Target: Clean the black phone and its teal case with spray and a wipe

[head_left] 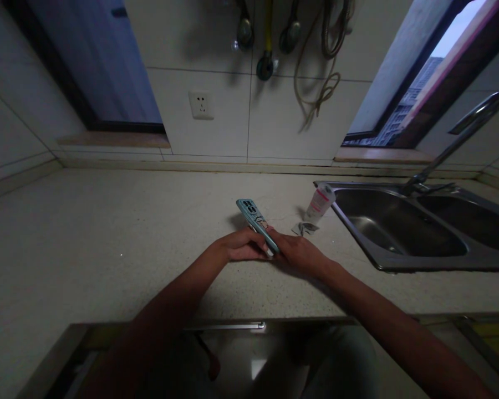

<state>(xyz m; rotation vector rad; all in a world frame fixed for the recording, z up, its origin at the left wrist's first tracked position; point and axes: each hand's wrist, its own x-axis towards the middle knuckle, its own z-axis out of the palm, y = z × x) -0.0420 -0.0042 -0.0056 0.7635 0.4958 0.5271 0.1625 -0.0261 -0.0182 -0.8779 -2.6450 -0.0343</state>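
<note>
A smartphone in a teal case (255,221) with a cartoon print is held above the counter, tilted, its camera lenses at the upper left end. My left hand (245,244) is closed around its lower left side. From the other side my right hand (297,252) grips the lower right edge, its fingers partly hidden. Something small and white (270,252) shows between the hands at the phone's bottom end; I cannot make out what it is. The phone's screen side is out of sight.
A clear plastic cup with pink print (319,202) and a crumpled wrapper (305,228) are on the pale countertop (149,221), right of the phone. Farther right is a double steel sink (395,221) with a chrome faucet (453,144). Pipe valves (265,65) hang on the tiled wall.
</note>
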